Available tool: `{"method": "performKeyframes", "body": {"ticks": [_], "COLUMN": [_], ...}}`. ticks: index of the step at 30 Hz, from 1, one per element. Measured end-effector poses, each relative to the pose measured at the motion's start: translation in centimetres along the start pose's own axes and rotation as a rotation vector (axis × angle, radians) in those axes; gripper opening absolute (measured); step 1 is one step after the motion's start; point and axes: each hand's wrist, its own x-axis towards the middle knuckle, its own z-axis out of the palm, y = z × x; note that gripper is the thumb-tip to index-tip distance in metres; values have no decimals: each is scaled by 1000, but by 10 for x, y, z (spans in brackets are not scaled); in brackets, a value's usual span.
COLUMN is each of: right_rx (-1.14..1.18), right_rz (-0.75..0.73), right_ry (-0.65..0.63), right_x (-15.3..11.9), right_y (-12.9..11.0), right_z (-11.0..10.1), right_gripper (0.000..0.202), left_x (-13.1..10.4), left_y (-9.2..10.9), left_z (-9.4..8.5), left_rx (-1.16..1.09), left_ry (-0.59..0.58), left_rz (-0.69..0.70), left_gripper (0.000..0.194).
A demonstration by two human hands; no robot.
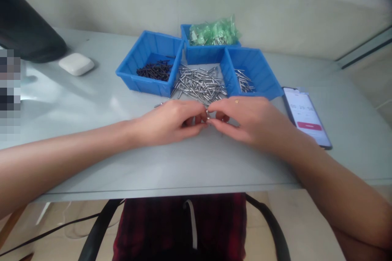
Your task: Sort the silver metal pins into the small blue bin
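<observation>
My left hand and my right hand meet fingertip to fingertip near the middle of the table. Between their tips is a small shiny metal piece, mostly covered by the fingers; both hands pinch at it. Just behind the hands lies a loose pile of silvery metal pins. Left of the pile, a blue bin holds dark screw-like pieces. To its right, another blue bin holds some silvery pins.
A third blue bin at the back carries a green plastic bag. A lit phone lies right of my right hand. A white case and a dark cylindrical object are at the left on the grey table.
</observation>
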Motion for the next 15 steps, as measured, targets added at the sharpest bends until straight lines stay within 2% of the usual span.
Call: {"method": "performKeyframes", "body": {"ticks": [15], "right_rx": [-19], "right_rz": [-27], "right_ry": [4], "right_x": [-1], "right_y": [0], "right_z": [1], "right_gripper": [21], "left_x": [-1], "left_y": [0], "left_z": [-1], "left_rx": [29], "left_ry": [-37], "left_rz": [22], "left_gripper": [8]}}
